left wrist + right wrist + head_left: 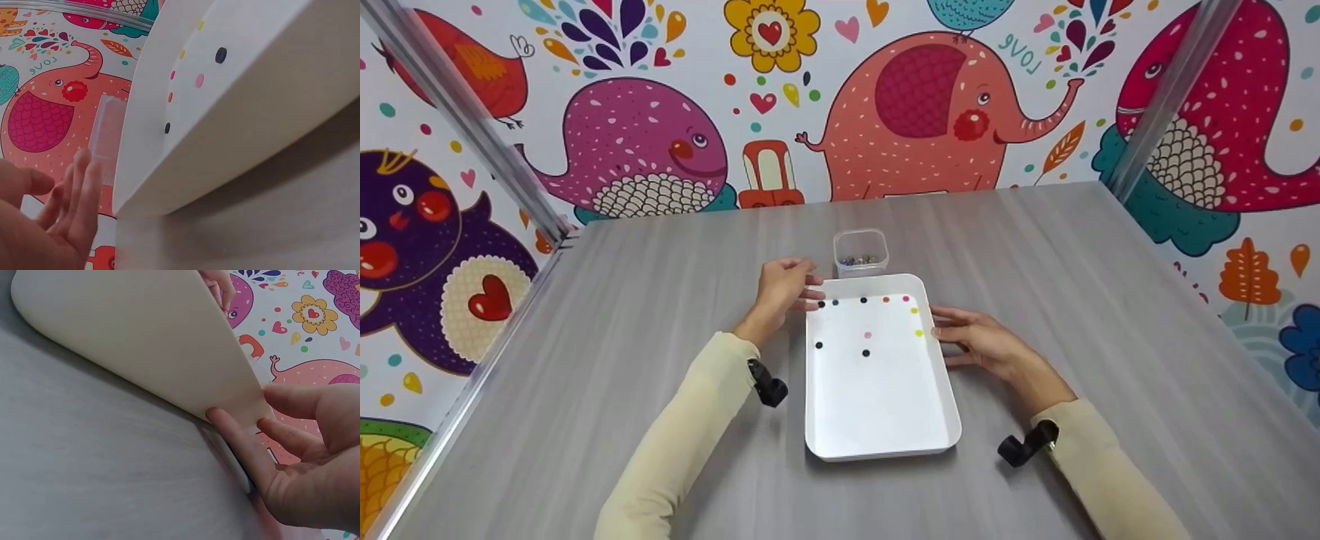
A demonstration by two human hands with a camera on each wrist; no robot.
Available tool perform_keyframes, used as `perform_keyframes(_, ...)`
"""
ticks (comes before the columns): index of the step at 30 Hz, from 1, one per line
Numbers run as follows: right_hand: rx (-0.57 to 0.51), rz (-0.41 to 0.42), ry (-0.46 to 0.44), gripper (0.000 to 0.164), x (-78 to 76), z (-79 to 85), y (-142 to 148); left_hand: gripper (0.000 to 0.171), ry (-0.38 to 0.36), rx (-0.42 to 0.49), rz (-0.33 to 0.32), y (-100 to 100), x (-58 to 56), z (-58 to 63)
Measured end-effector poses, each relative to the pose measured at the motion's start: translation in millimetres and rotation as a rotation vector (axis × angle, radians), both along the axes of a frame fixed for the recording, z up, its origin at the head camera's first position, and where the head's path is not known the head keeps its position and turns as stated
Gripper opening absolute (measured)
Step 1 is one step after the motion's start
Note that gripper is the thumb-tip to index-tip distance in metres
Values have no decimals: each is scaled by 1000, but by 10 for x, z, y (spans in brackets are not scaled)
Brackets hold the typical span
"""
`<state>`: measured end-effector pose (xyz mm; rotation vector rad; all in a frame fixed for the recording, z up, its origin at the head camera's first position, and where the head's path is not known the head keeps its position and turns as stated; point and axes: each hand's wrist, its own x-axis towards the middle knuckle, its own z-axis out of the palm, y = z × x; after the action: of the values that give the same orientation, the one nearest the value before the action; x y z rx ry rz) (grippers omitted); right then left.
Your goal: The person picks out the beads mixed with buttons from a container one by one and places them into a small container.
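A white rectangular tray lies on the table, with several small round beads spread over its floor. Among them are a pink bead, a black bead and a yellow bead; others line the far edge. My left hand is by the tray's far left corner. In the left wrist view its fingers are loosely extended and hold nothing. On the other side, my right hand touches the tray's right wall with extended fingertips.
Just beyond the tray stands a clear plastic container with small mixed-colour pieces at its bottom. The grey table meets walls printed with cartoon animals. Metal posts rise at the far corners.
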<state>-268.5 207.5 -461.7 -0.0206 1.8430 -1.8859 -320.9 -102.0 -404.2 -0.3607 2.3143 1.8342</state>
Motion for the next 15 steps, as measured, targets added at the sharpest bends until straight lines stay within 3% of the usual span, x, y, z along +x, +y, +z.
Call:
perform_keyframes(7,14,-11,-8,64,27,52,-9,31,19,-58,26,-156,46,36)
perform_keyframes(15,47,-59,21,57,-70,206,87,30,120,-176,24,-330,69,73)
